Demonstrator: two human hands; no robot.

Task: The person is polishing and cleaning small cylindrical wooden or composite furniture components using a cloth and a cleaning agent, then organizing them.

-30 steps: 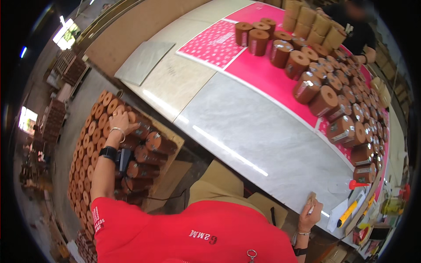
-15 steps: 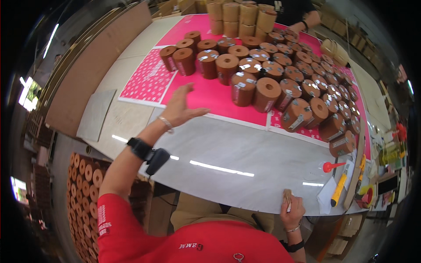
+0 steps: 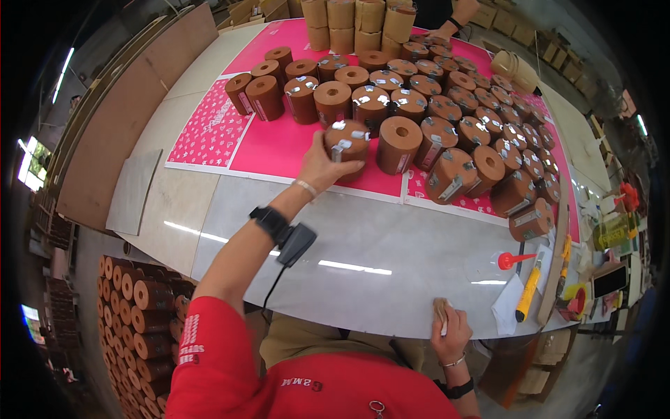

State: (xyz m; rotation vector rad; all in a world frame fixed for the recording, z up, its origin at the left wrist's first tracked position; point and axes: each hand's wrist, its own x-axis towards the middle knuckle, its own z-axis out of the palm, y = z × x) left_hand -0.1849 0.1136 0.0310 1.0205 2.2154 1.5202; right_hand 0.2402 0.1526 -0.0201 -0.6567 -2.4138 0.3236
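Observation:
My left hand (image 3: 324, 164) is wrapped round the near left side of a brown cylindrical roll (image 3: 347, 145) with silvery patches on its top. This roll stands at the near edge of the pink printed sheet (image 3: 269, 150). Just to its right is another brown roll (image 3: 400, 143), upright, with a round hole in its top. At the table's front edge my right hand (image 3: 451, 334) is closed on a small tan piece (image 3: 440, 307) with a pale edge; its kind is unclear. Many more brown rolls (image 3: 333, 98) cover the sheet beyond, several with silvery patches, a few tilted.
A yellow cutter knife (image 3: 528, 293), white paper (image 3: 508, 305) and a red nozzle (image 3: 513, 260) lie at the right. Tan cylinders (image 3: 342, 38) are stacked at the back, near another person's hand (image 3: 463, 12). Stacked rolls (image 3: 143, 318) stand below the table's left side.
My left hand has moved right and closed round the patched roll, from open and empty. My right hand still holds the tan piece at the front edge. The view has shifted slightly.

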